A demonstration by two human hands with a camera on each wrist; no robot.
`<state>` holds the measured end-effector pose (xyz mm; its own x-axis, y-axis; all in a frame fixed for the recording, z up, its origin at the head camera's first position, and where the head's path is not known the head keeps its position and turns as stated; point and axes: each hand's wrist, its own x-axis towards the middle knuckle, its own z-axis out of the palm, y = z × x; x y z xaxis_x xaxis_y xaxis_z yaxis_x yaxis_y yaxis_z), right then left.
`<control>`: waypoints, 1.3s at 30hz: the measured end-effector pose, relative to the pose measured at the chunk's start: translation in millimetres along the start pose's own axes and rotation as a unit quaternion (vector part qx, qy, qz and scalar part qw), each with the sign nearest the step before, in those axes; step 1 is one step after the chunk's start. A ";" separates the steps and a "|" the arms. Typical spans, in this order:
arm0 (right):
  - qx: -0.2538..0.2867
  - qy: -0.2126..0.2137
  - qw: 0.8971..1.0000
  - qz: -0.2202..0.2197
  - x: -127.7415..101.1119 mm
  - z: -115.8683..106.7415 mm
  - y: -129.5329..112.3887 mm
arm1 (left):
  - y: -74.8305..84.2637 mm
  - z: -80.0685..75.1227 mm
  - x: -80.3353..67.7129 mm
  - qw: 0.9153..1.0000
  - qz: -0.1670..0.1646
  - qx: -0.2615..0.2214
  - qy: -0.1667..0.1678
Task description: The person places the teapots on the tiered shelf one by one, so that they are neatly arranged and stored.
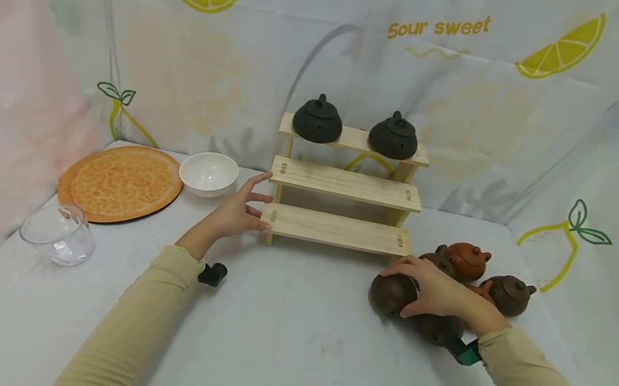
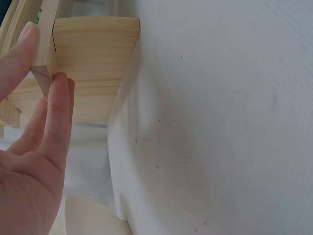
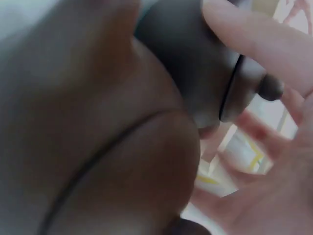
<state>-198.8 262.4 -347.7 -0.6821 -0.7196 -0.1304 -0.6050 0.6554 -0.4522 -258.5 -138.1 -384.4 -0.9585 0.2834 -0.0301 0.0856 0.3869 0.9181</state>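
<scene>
At the left end of a three-tier wooden shelf (image 1: 334, 229), my left hand (image 1: 237, 208) grips the lowest board. In the left wrist view the thumb is above the board edge and the fingers (image 2: 57, 105) are below it. My right hand (image 1: 434, 288) holds a dark brown teapot (image 1: 388, 295) near the shelf's front right corner, its lid side hidden by the hand. The right wrist view shows the thumb and fingers spread around that teapot (image 3: 190, 58), with another brown teapot (image 3: 112, 156) large in front. Two black teapots, one left (image 1: 317, 121) and one right (image 1: 394, 137), stand on the top tier.
Beside the right hand cluster several teapots, including a reddish one (image 1: 465, 261), a dark brown one (image 1: 512, 295) and one under the wrist (image 1: 440, 328). To the left are a white bowl (image 1: 208, 174), a round pizza-patterned board (image 1: 125, 184) and a clear glass bowl (image 1: 59, 236).
</scene>
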 end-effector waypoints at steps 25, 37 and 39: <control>0.024 -0.025 0.998 -0.056 19.7 -8.4 -9.7 | 0.2 0.7 0.6 1.000 0.003 -0.008 -0.004; 0.044 -0.024 0.994 -0.097 48.1 -44.6 -29.9 | -0.9 -0.4 -0.8 1.000 0.006 -0.008 -0.001; 0.046 -0.024 0.993 -0.102 54.3 -50.5 -32.6 | -1.0 -0.4 -0.6 1.000 0.005 -0.009 -0.002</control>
<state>-236.9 213.6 -295.5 -0.5285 -0.8462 -0.0684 -0.6861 0.4732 -0.5527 -258.1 -139.0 -385.1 -0.9567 0.2901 -0.0213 0.0907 0.3673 0.9257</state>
